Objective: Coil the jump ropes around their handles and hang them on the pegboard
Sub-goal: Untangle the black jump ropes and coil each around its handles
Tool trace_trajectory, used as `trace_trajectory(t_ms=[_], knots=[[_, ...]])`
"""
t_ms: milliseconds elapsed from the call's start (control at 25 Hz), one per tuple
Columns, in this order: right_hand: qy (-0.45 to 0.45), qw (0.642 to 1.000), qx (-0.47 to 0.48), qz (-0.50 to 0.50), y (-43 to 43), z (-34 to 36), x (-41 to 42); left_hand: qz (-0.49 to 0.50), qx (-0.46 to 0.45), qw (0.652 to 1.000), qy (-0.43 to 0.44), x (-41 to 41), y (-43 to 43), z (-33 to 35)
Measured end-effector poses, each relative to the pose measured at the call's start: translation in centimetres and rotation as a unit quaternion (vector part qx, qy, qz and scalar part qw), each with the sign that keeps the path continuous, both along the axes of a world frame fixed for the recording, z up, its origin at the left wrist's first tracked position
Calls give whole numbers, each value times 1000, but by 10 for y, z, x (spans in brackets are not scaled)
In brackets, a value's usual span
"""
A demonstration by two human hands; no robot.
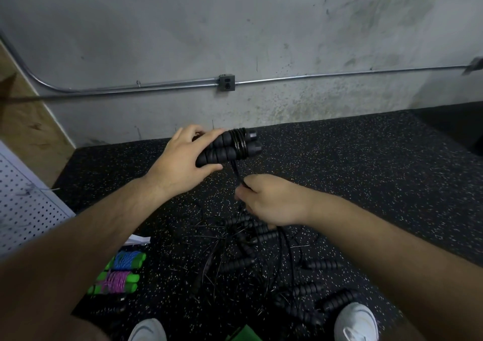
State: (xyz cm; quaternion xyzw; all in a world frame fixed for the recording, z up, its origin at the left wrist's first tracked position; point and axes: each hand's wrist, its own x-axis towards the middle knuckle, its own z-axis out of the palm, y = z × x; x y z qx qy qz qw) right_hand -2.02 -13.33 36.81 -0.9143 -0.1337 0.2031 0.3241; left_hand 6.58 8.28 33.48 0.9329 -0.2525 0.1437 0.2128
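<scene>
Left hand (180, 163) gripping paired black handles (227, 148), few turns wound; right hand (269, 199) pinching rope (236, 170), feeding. Two green-handled ropes (117, 275) coiled on floor; black tangle (261, 257) waiting; pegboard (23, 204) at left showing nothing hung.

A left forearm (91, 225) and a right forearm (379, 236) are seen bare from the lower corners of the frame up to the left hand (180, 163) and right hand (271, 200). At the bottom edge, a left shoe (147, 330) and a right shoe (356, 322) are worn, white with curved grey trim; laces are visible on the right one.
</scene>
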Motion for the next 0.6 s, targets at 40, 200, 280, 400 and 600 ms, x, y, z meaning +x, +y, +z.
trace_trajectory(t_ms=[40,200,280,400,600], knots=[[-24,999,-26,11,-2,9,-3,2,13,1000,9,1,1,-1],[-213,960,-180,17,-19,40,-3,-32,51,998,7,1,-3,1],[-312,920,-237,7,-28,42,5,-69,64,996,11,-4,-7,4],[-364,905,-219,5,-39,40,18,-121,81,988,44,-16,-12,6],[-340,931,-135,1,-59,29,31,-205,45,975,76,-38,-22,14]])
